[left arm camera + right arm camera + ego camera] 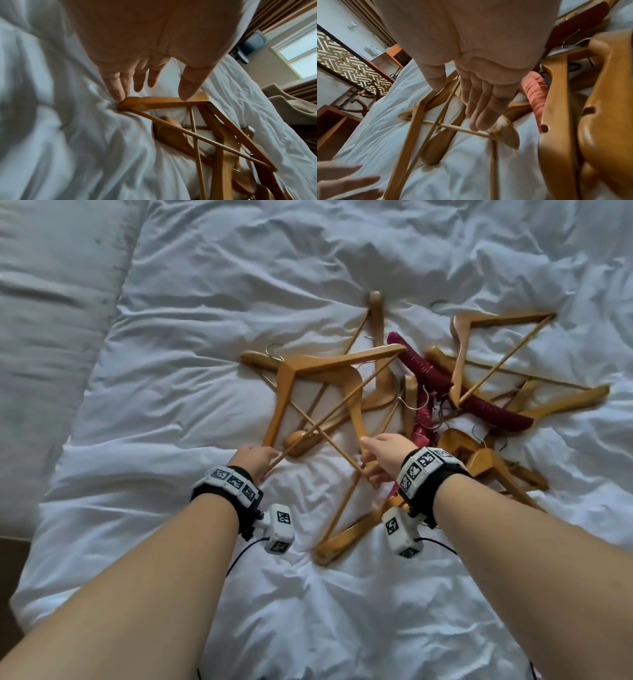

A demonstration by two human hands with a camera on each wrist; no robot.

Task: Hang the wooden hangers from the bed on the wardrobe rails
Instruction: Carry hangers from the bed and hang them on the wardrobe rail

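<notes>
A white bed (171, 337) holds tangled hangers (318, 392). Both hands hover open over the nearest: left hand (255, 457) at its near tip, perhaps touching; right hand (387, 455) above its crossbar.

The head view looks steeply down from above the bed (171, 337), taking in both forearms and the whole pile of wooden hangers (394, 405). The left wrist view sits close under the left hand (154, 40), facing along its fingers (118, 89) toward a window. The right wrist view does likewise — facing a patterned wall panel. All three share the nearest crossed hangers.
</notes>
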